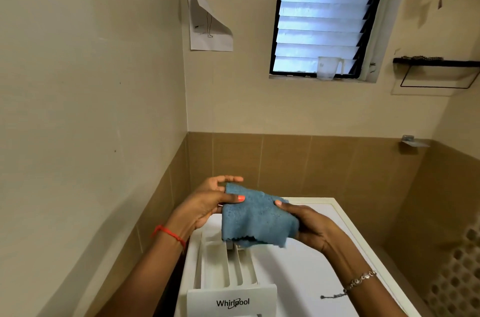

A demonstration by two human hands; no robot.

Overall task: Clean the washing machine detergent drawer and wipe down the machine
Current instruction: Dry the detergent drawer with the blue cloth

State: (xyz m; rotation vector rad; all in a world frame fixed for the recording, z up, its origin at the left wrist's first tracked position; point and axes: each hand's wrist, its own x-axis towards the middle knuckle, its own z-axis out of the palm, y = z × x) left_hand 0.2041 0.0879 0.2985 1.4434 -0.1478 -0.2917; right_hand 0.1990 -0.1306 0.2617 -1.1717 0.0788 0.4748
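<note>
A blue cloth [255, 218] is stretched between both hands above the white washing machine [311, 259]. My left hand [207, 202] pinches its left edge with the thumb on top. My right hand [309, 225] grips its right side. Below the cloth lies the white detergent drawer [223, 272], resting on the machine's top with several long compartments showing. Its front panel, marked Whirlpool, faces me at the bottom. The cloth hides the drawer's far end.
A beige and brown tiled wall stands close on the left and behind the machine. A louvred window [322, 15] with a plastic jug [328, 67] on its sill is above. Black shelves [439, 64] hang at the upper right. A small dark chain [333, 296] lies on the machine.
</note>
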